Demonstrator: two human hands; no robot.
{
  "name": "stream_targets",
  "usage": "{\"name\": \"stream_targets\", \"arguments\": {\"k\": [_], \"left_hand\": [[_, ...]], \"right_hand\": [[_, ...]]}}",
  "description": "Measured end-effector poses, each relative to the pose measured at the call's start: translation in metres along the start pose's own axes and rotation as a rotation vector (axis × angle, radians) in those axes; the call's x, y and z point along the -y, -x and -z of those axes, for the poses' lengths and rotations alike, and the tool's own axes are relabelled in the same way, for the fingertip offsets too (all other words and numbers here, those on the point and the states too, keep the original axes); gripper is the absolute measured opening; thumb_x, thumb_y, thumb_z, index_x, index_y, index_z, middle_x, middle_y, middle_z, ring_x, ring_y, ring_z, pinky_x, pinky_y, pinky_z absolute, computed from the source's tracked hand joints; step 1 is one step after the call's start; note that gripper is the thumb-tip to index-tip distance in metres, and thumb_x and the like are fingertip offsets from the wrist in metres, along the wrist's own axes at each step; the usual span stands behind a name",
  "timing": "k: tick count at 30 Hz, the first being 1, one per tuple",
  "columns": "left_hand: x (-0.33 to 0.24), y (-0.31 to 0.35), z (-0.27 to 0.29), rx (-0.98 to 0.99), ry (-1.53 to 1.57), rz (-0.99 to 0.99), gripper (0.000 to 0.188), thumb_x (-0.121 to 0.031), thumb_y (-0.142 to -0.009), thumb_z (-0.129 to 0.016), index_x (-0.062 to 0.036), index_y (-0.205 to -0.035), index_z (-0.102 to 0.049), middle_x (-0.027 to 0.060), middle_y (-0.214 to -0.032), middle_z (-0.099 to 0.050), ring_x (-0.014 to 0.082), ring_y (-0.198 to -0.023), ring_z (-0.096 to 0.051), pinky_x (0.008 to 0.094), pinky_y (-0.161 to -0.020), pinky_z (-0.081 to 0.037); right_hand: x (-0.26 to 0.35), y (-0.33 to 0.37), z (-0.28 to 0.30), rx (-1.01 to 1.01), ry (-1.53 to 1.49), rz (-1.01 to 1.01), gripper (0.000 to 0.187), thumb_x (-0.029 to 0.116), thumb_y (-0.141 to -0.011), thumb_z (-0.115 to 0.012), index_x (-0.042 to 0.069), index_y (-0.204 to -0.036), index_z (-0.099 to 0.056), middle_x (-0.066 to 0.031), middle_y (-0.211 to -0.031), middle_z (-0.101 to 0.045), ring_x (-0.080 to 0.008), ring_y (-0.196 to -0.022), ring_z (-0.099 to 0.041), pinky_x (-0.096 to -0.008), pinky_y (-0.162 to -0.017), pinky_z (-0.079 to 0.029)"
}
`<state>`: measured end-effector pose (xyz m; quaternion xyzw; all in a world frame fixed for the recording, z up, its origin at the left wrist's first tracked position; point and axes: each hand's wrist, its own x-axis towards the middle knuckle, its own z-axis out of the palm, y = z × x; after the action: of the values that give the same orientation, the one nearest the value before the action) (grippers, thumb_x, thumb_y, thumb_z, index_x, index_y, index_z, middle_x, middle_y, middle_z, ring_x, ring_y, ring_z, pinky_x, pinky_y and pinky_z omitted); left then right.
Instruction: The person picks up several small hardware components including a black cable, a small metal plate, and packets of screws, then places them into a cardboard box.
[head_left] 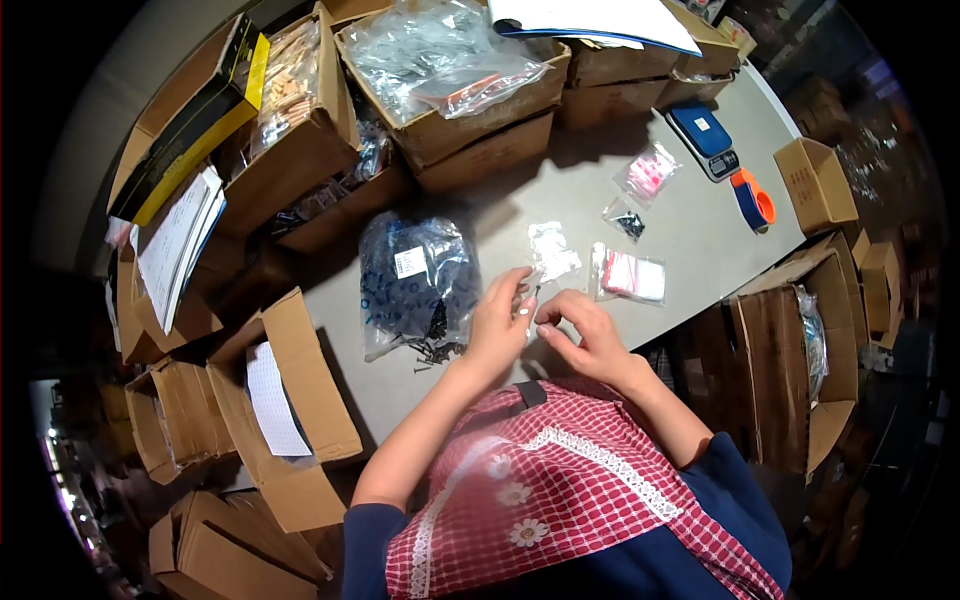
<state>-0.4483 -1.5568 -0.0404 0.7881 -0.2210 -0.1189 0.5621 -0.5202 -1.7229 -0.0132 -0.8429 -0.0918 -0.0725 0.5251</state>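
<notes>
Red checked apron [590, 410] was nearest. Loose dark screws [432, 352] lay at the near end of a clear bag of dark parts [415, 285], left of the hands; probably spread there for short reach. Right hand [588, 332]: fingers curled, narrow gap to thumb; couldn't tell if it held anything. Left hand [503, 318]: narrow pinch on what looked like a slim dark piece [538, 290], sitting between the hands above the table [510, 215], likely so both sets of fingers could get at it. Just beyond: red-edged packets [635, 278] at right, small white items [552, 252] left of them, presumably kept close for picking. Farther right: two small filled bags [628, 220], then a blue-topped scale [703, 140], out of the hands' way. Cartons [490, 148] lined the far side.
</notes>
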Motion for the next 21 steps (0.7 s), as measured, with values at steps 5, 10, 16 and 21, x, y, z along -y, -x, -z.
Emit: {"name": "stream_targets", "arguments": {"k": [5, 10, 16, 21], "left_hand": [[0.003, 0.000, -0.001, 0.025, -0.015, 0.020, 0.043, -0.001, -0.090, -0.060, -0.0055, -0.133, -0.056, 0.0169, -0.126, -0.063, 0.0296, -0.109, -0.067, 0.0380, -0.091, -0.055], [0.009, 0.006, -0.001, 0.014, -0.024, 0.028, 0.043, -0.001, -0.089, -0.060, -0.0045, -0.132, -0.056, 0.0182, -0.124, -0.063, 0.0307, -0.108, -0.067, 0.0382, -0.088, -0.055], [0.019, 0.011, -0.004, -0.042, -0.023, 0.081, 0.040, -0.002, -0.090, -0.061, -0.0031, -0.130, -0.057, 0.0188, -0.120, -0.066, 0.0292, -0.102, -0.069, 0.0367, -0.085, -0.056], [0.032, 0.012, 0.000, -0.054, -0.063, 0.145, 0.042, -0.002, -0.090, -0.060, -0.0036, -0.131, -0.056, 0.0148, -0.117, -0.069, 0.0202, -0.092, -0.069, 0.0329, -0.081, -0.055]], "right_hand": [[-0.001, -0.005, -0.004, 0.028, 0.080, 0.112, 0.019, 0.008, -0.083, -0.071, 0.004, -0.100, -0.063, -0.0120, -0.091, -0.062, -0.0314, -0.092, -0.060, -0.0418, -0.088, -0.045], [-0.002, -0.006, -0.005, 0.073, 0.125, 0.172, 0.019, 0.008, -0.081, -0.071, 0.005, -0.097, -0.062, -0.0120, -0.091, -0.061, -0.0324, -0.091, -0.059, -0.0426, -0.090, -0.042], [-0.021, 0.004, -0.009, 0.035, 0.011, 0.117, 0.016, 0.008, -0.083, -0.069, 0.004, -0.097, -0.062, -0.0108, -0.093, -0.063, -0.0275, -0.090, -0.060, -0.0367, -0.081, -0.047], [-0.072, -0.004, 0.007, -0.008, 0.055, -0.421, 0.017, 0.019, -0.088, -0.067, 0.003, -0.092, -0.067, -0.0112, -0.077, -0.066, -0.0222, -0.071, -0.064, -0.0348, -0.066, -0.050]]}}
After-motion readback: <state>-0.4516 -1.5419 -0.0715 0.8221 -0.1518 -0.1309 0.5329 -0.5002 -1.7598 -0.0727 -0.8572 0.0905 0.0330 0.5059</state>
